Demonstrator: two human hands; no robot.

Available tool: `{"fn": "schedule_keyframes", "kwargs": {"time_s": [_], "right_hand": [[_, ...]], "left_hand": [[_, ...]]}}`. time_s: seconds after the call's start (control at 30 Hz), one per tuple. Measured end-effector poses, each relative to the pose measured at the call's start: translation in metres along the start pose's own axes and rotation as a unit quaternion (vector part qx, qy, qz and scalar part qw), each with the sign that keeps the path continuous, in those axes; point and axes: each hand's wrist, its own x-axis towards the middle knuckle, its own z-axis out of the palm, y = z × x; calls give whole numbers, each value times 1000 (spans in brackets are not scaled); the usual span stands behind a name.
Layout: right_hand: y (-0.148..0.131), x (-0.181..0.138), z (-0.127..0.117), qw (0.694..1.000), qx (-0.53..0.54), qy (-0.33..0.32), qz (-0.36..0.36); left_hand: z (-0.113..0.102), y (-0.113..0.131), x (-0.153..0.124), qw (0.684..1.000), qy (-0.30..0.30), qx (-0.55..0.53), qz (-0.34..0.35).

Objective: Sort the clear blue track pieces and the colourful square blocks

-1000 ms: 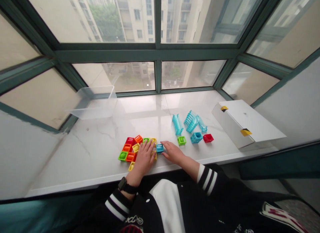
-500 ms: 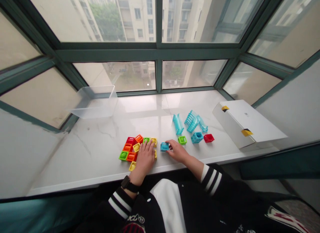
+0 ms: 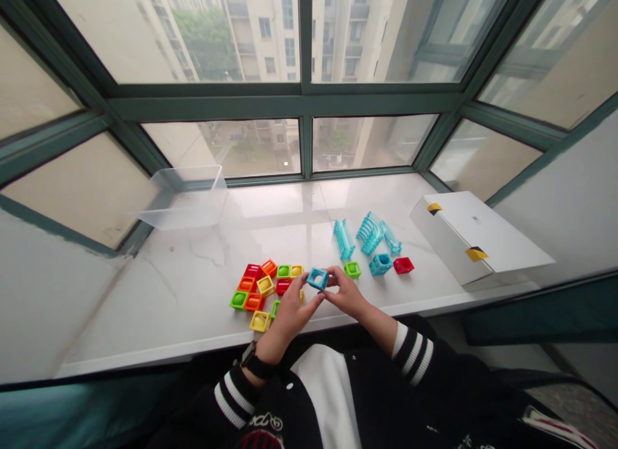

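Note:
A blue hollow toy block [image 3: 317,279] is held between both hands above the white sill. My left hand [image 3: 290,309] is closed on its left side, with the thumb pointing toward the block's near edge. On the right side, the fingers of my right hand [image 3: 346,293] pinch the same block. Left of and partly under my left hand lie several blocks, among them a red block [image 3: 253,271], an orange block [image 3: 254,302], a green block [image 3: 238,300] and a yellow block [image 3: 260,321]. Some of these are partly hidden by my left hand.
Right of my hands lie a green block [image 3: 352,269], a blue block [image 3: 381,264] and a red block [image 3: 403,265]. Behind them are clear blue track pieces [image 3: 344,239]. A clear plastic bin [image 3: 193,211] stands back left, a white box [image 3: 483,233] at right.
The blue block has been lifted and tilted in my right hand. My left hand has left the coloured blocks, moving right to take hold of the blue block too.

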Motion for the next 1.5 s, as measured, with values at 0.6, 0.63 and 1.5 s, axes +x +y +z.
{"fn": "schedule_keyframes", "kwargs": {"time_s": [0.6, 0.63, 1.5], "right_hand": [[-14, -2, -11, 996, 18, -44, -70], [-13, -3, -11, 996, 23, -46, -69], [-29, -24, -155, 961, -138, 239, 20]], "left_hand": [[0, 11, 2, 987, 36, -155, -22], [0, 12, 2, 990, 44, -133, -14], [-25, -37, 10, 973, -5, 216, 85]]}}
